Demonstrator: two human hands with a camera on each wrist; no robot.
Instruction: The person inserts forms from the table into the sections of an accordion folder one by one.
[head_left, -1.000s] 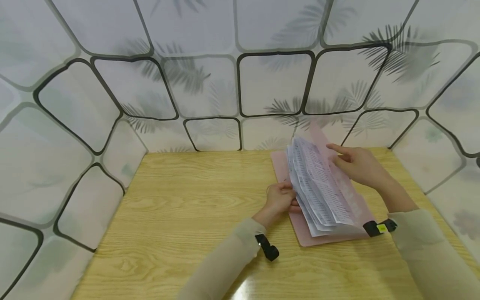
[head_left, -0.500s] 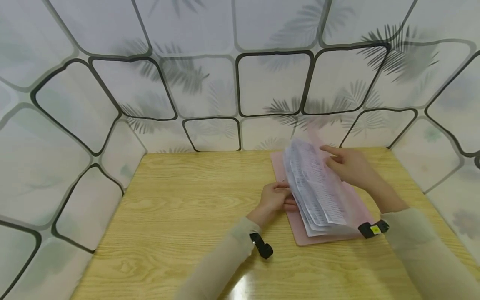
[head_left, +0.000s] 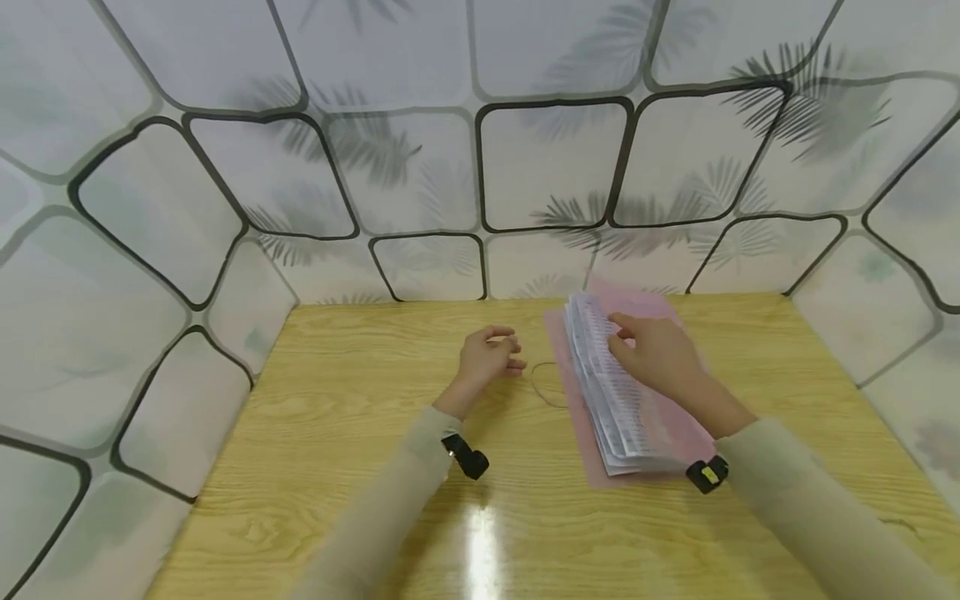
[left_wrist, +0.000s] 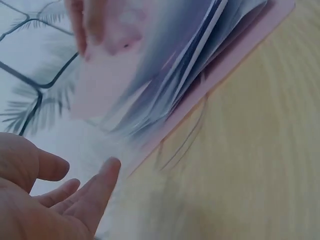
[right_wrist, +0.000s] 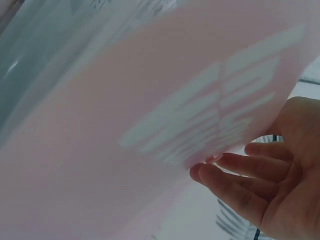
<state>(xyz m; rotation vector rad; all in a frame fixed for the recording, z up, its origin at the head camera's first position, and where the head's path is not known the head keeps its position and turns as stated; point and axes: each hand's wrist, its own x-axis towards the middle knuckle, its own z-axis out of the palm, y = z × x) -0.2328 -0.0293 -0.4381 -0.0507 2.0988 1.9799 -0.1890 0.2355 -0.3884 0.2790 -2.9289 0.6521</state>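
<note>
A pink folder (head_left: pixel 652 307) with printed sheets (head_left: pixel 611 400) inside lies slanted on the table. Its translucent pink front cover (right_wrist: pixel 100 125), marked with pale lettering, is lifted partly over the sheets. My right hand (head_left: pixel 663 358) pinches the cover's edge between thumb and fingertips, clearest in the right wrist view. To the left of the folder, my left hand (head_left: pixel 482 360) hovers over the wood with loosely bent fingers and nothing in them. Between that hand and the folder, a thin elastic loop (left_wrist: pixel 188 140) sticks out from the folder's left edge.
The light wooden table (head_left: pixel 360 400) runs back to a pale wall cloth (head_left: pixel 420 183) patterned with dark outlines and leaves. More of this cloth rises on the left and right sides. Black wrist cameras sit on both sleeves.
My left hand has let go of the folder's left edge and moved left, baring the elastic loop. My right hand has brought the pink cover leftward, over the sheets.
</note>
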